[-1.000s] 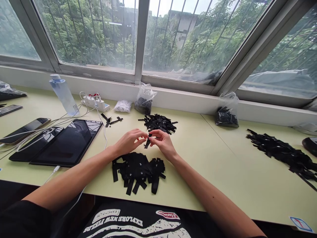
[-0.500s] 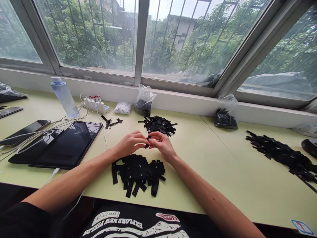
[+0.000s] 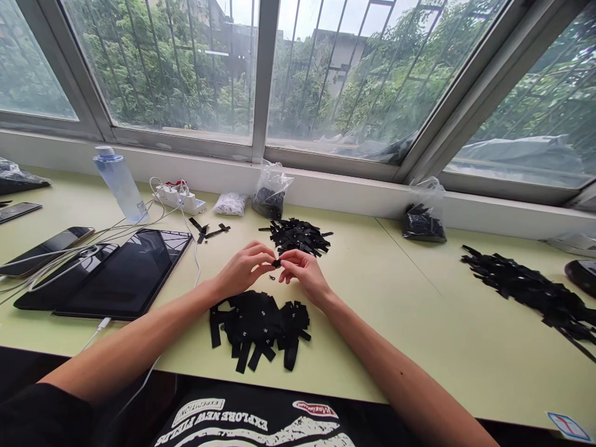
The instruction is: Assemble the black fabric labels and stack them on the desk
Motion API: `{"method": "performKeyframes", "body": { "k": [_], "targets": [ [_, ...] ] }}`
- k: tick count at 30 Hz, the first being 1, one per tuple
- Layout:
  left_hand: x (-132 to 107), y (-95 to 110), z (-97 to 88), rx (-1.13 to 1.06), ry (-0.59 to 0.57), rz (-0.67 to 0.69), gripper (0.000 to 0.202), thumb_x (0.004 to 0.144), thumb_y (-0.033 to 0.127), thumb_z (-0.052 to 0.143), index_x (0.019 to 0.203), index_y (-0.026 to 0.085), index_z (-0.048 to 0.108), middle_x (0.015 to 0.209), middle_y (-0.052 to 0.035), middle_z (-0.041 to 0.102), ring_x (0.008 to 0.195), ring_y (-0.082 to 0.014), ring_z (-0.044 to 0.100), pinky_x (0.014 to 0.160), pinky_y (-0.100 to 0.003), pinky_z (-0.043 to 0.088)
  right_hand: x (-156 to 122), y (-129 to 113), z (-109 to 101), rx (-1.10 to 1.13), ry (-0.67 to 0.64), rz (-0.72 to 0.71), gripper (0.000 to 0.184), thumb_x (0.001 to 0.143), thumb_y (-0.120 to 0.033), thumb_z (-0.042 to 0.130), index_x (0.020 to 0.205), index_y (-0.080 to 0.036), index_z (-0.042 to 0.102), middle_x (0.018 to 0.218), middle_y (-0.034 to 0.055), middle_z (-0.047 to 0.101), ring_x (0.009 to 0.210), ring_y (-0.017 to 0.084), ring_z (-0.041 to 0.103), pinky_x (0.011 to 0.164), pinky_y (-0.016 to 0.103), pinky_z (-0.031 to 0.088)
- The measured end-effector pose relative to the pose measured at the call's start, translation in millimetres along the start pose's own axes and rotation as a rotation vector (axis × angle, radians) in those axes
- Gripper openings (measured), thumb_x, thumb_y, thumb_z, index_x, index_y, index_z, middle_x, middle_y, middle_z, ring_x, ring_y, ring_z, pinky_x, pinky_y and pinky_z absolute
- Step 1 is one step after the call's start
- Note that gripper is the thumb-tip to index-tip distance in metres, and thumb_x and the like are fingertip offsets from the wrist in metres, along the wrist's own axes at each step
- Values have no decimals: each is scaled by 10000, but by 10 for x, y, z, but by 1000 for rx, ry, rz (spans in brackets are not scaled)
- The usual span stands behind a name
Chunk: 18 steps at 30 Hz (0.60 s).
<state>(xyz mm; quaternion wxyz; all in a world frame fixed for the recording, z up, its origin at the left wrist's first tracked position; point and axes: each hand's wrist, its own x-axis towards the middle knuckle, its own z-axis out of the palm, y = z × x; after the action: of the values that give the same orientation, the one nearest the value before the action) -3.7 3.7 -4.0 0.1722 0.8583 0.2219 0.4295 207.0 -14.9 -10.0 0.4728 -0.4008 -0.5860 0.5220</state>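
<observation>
Fingertips of the left hand (image 3: 246,268) and right hand (image 3: 302,272) meet in a close pinch on a small black fabric strip (image 3: 277,264), held between them above the pale green tabletop (image 3: 382,310). The fingers cover most of the strip, so whether it is folded cannot be told. Just below the grip, on the nearer side, lies a tiny dark piece (image 3: 272,277), too small to identify.

Nearer the body than the grip spreads a pile of black strips (image 3: 263,323), several bearing small white letters, some reading M. Just beyond the grip is a second black heap (image 3: 300,236), with a clear plastic bag of dark pieces (image 3: 269,202) behind it. Left of the grip and farther out are a few loose black strips (image 3: 209,231); a dark-screened tablet (image 3: 128,273) lies well to the left. Far right of the grip stretches a long black heap (image 3: 531,285), with another filled clear bag (image 3: 423,222) farther back.
</observation>
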Motion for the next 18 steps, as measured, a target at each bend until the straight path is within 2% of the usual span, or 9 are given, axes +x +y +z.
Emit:
{"method": "performKeyframes", "body": {
  "k": [2,4,8,10,13,15,18],
  "targets": [
    [17,32,-7,-112,43,-91,142,972,282,577,949,191,684,1128,-108,695,1084,-225,598,867,-381,541,-3,-2,2,-20,-14,-4,245,828,-382,708,956,-179,661,844,48,724,616,154,680,566,272,500],
    [31,38,-11,-285,62,-219,178,980,327,560,962,179,655,1131,-111,698,1036,-213,633,814,-352,554,-7,-2,6,-35,-25,1,230,835,-376,697,953,-181,662,856,54,732,608,147,667,562,272,498],
    [38,-41,-16,-540,65,-419,262,958,408,585,916,150,591,827,-72,708,771,-168,659,701,-306,524,-13,-5,14,-60,-21,-6,229,833,-388,694,934,-184,665,815,37,717,557,124,612,538,266,476],
    [36,-90,-18,-586,88,-466,291,920,436,638,895,155,566,733,-36,672,706,-149,631,669,-285,494,-16,-16,14,-74,-6,-23,237,838,-401,691,936,-186,667,778,19,693,541,113,580,526,258,454],
    [36,-113,-23,-684,107,-511,341,880,451,686,1027,186,530,712,4,646,669,-130,600,643,-262,461,-21,-46,16,-92,4,-56,273,859,-441,670,988,-200,672,756,-1,658,545,105,555,528,251,440],
    [40,-90,-27,-773,80,-535,403,869,448,700,1102,215,467,700,28,631,641,-120,583,632,-253,447,-25,-66,22,-92,-5,-77,325,866,-467,664,1075,-218,670,784,0,651,570,108,556,531,247,437],
    [51,-29,-34,-893,4,-567,424,853,434,724,1024,235,391,678,53,602,633,-117,578,640,-249,439,-33,-85,41,-48,-60,-69,456,843,-479,697,1232,-254,626,901,21,660,649,122,584,538,241,440]
  ]
}}
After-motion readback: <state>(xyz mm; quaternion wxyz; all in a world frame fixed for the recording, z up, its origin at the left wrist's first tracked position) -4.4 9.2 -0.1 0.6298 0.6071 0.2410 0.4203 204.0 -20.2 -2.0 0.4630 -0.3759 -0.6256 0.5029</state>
